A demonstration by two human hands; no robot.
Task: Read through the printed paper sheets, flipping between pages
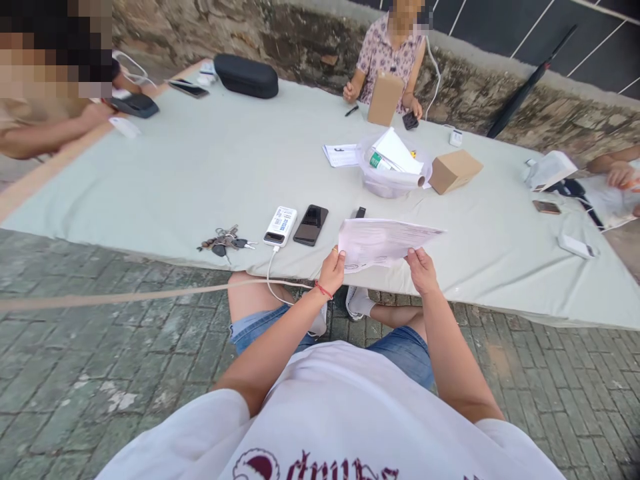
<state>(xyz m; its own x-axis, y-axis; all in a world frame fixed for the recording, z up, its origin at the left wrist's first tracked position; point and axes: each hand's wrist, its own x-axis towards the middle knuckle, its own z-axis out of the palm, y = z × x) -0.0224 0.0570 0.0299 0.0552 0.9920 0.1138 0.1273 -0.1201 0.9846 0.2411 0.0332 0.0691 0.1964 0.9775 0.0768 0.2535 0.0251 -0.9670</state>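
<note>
Holding a white printed paper sheet [383,241] above the grey cloth-covered worktop [190,167]: pinched at its near edge by left hand [332,270] and right hand [423,270]; sheet unfolded, not yet laid down.

my left hand [332,270] pinched the printed sheet [383,241] at its near-left corner | my right hand [421,269] gripped its near edge | sheet hung above the table [175,173] edge | phone [311,225], power bank [281,226], keys [226,240] lay just left
</note>
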